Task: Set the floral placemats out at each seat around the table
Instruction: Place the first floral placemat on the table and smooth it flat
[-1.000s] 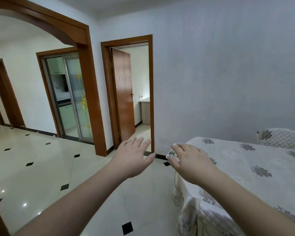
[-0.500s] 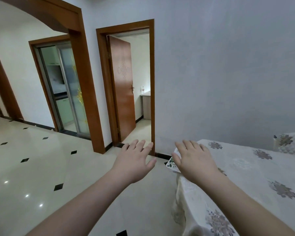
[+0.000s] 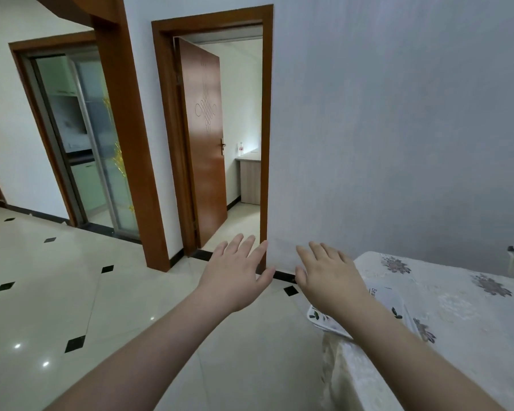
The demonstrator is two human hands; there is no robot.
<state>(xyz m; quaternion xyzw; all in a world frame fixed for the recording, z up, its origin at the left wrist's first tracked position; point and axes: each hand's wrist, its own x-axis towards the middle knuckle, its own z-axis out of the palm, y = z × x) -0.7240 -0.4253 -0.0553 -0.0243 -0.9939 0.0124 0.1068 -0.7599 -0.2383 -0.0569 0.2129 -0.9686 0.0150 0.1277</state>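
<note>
Hiding most of the placemat [image 3: 383, 295], the right hand [image 3: 330, 277] hovers.

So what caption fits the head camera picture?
Two open hands reach out beside placemats at the table's corner.

The tablecloth [image 3: 457, 315] on the surface is cream white with a woven sheen and scattered grey-mauve flower sprays. The placemat [image 3: 383, 298] at its corner is white with small dark green leaves and dark lettering. The floor [image 3: 72, 307] is glossy cream tile set with small black diamonds. The door [image 3: 204, 137] is reddish-brown wood with a carved knot motif, and the wall [image 3: 398, 129] is pale grey-blue.
</note>
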